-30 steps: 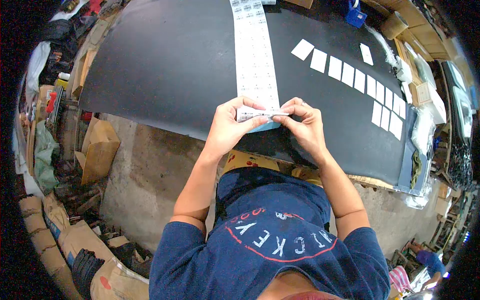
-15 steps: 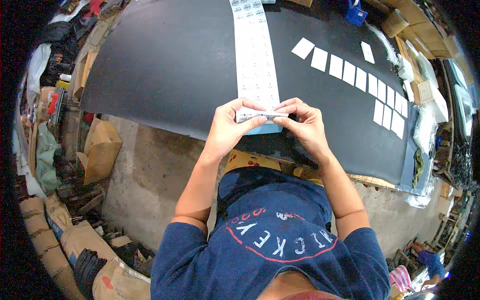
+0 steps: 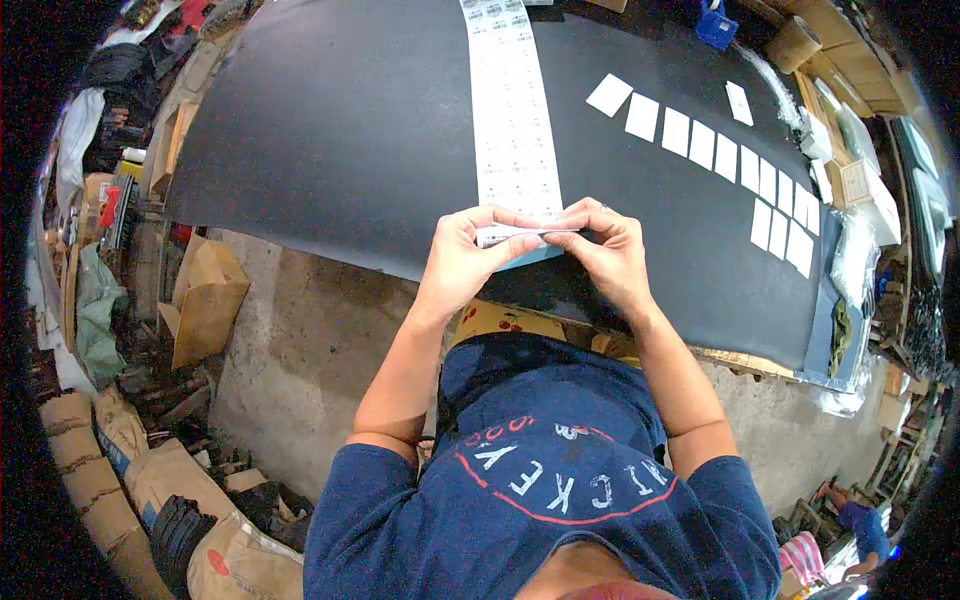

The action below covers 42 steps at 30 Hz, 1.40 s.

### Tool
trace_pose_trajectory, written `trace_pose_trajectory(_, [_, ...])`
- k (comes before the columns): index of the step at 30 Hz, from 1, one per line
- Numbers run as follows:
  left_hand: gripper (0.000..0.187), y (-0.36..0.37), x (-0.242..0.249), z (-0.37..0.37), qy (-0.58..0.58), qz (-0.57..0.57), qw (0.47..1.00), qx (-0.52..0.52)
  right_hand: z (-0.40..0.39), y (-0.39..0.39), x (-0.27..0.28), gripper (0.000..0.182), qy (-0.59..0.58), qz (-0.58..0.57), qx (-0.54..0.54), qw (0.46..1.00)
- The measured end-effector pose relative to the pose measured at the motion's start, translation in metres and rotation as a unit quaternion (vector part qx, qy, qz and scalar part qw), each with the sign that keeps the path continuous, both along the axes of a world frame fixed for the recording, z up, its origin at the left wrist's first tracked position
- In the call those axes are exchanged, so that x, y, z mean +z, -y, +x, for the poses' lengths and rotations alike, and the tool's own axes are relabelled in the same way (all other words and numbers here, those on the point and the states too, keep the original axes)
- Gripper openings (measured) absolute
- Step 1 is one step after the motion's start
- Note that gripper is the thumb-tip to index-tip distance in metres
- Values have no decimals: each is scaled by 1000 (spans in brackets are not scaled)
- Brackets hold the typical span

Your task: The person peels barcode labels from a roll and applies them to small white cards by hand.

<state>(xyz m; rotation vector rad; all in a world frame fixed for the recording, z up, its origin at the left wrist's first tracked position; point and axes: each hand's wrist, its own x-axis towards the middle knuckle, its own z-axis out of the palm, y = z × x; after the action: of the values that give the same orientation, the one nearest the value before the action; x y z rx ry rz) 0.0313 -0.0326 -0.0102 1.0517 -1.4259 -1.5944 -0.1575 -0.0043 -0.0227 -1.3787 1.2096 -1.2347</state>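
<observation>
Both left hand [image 3: 458, 252] and right hand [image 3: 615, 250] pinched printed paper [image 3: 492, 238] at the label strip [image 3: 512, 120]'s near end; likely peeling or folding, next calling for steady fingertips.

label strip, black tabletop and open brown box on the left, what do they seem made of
Label strip: probably paper, smooth white, thin and printed in rows.
Black tabletop: perhaps rubber or laminate, low sheen without visible grain; the look leaves it open.
Open brown box: likely cardboard, dull, with stiff flaps.
</observation>
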Motion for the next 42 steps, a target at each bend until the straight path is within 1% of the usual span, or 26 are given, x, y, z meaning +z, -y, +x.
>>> trace_pose_trajectory(4, [16,0,2,0,-2,17,1000,-10,-1,0,-3,6,-11,-1,-2,1000])
trace_pose_trajectory(6, [15,0,2,0,-7,27,1000,1,-1,1,-2,6,-12,3,-2,1000])
trace_pose_trajectory(18, [15,2,4,1,-11,34,999,-2,-2,4,3,6,-25,11,8,1000])
trace_pose_trajectory(22, [15,3,5,1,-2,35,999,-5,-2,5,3,7,-38,-4,13,999])
trace_pose_trajectory(30, [19,1,1,-2,-35,42,998,3,-4,8,-1,10,-44,-19,24,999])
trace_pose_trajectory(32, [19,-1,2,-2,-42,57,997,3,-6,7,1,12,-4,37,33,999])
trace_pose_trajectory(33, [20,-1,2,-2,-49,72,996,3,-8,7,4,12,-3,38,33,999])
trace_pose_trajectory(35, [20,0,2,-2,-35,65,997,3,-12,7,15,20,-64,-23,35,997])
trace_pose_trajectory(36, [21,-1,2,-2,-22,58,998,3,-16,6,20,20,-64,-22,35,997])
trace_pose_trajectory(38, [21,-2,5,-4,-16,57,998,3,-25,5,29,28,-200,-93,34,975])
trace_pose_trajectory(39, [20,-3,6,-6,-10,55,998,4,-25,4,31,24,-220,-116,30,968])
trace_pose_trajectory(40, [20,-3,6,-7,-10,55,998,2,-26,4,34,24,-221,-115,28,968])
trace_pose_trajectory(42, [21,-3,5,-11,10,34,999,1,-25,3,37,19,-291,-158,32,943])
